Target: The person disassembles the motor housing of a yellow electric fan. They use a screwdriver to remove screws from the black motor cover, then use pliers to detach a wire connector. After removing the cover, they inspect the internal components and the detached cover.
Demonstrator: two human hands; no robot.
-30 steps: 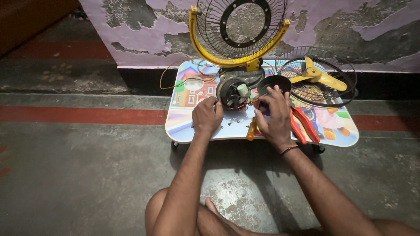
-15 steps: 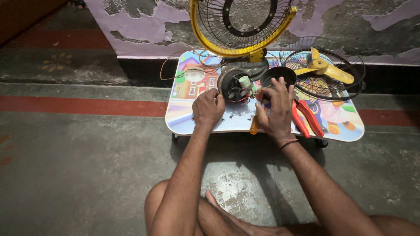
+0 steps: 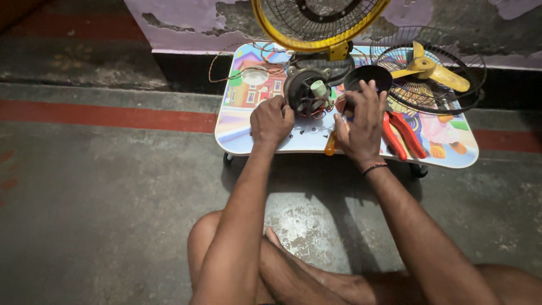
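Left hand (image 3: 271, 120) is steadying the fan motor (image 3: 307, 94), grip closed on its rim; right hand (image 3: 361, 127) is working at its wiring, grip unclear. Next needs fine fingertip control.

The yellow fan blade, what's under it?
The yellow fan blade lies on a round black wire grille, which rests on the small picture table. Through the wires you see bits of the tabletop; the part right beneath the blade is covered.

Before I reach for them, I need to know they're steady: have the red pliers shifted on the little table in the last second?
No. The red pliers lie where they were on the table, just right of the right hand, below the yellow fan blade. Only the view shifted.
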